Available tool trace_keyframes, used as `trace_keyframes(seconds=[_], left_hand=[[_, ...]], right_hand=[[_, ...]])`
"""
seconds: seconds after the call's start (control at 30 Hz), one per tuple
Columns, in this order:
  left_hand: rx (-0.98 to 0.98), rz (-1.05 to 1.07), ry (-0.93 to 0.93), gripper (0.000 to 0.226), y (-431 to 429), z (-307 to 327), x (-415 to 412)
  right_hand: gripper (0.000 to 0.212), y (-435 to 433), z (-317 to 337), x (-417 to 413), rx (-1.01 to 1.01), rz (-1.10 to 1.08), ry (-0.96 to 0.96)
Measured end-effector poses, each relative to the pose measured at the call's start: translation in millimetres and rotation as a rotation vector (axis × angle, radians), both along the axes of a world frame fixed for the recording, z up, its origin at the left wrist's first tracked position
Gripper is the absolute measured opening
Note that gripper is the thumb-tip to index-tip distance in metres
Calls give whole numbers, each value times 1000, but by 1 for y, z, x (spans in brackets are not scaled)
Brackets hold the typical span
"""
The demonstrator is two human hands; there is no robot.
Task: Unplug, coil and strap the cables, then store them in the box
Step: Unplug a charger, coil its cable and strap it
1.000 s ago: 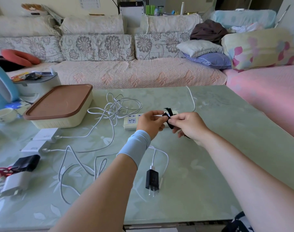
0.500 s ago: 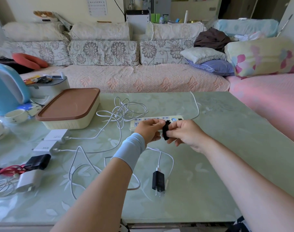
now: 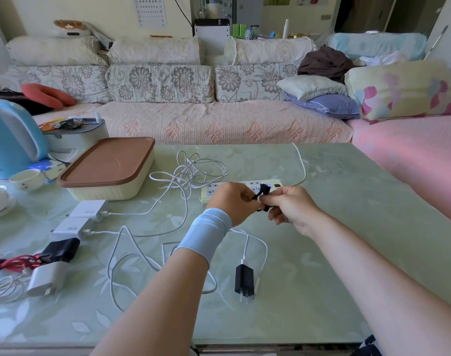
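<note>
the left hand [image 3: 232, 201] and right hand [image 3: 288, 209] meet above the power strip [image 3: 209, 194], each pinching an end of a short black strap [image 3: 263, 190] held between them, clear of the tabletop [image 3: 347, 227]. the loose white cable [image 3: 264, 249] with its black plug [image 3: 244, 278] lies nearer the body, just under the left wrist; the lidded box [image 3: 108, 173] sits well off to the left
</note>
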State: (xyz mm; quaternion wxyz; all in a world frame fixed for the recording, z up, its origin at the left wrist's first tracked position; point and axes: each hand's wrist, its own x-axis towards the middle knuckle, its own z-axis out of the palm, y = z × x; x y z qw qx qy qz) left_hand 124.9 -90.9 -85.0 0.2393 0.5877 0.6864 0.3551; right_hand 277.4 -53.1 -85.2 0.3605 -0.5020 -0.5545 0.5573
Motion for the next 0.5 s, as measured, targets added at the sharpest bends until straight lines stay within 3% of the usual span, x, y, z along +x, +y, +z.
trace_keyframes(seconds=[0.1,0.27,0.5], left_hand=[[65,104,137,19,6,1,-10],[50,260,100,32,10,-6,-37],[53,362,89,37,14,-13,-41]], right_hand=[[17,9,2,4,-3,-114,36],[19,20,0,23,-14,-229,90],[12,26,-6,35,165,-309,-150]])
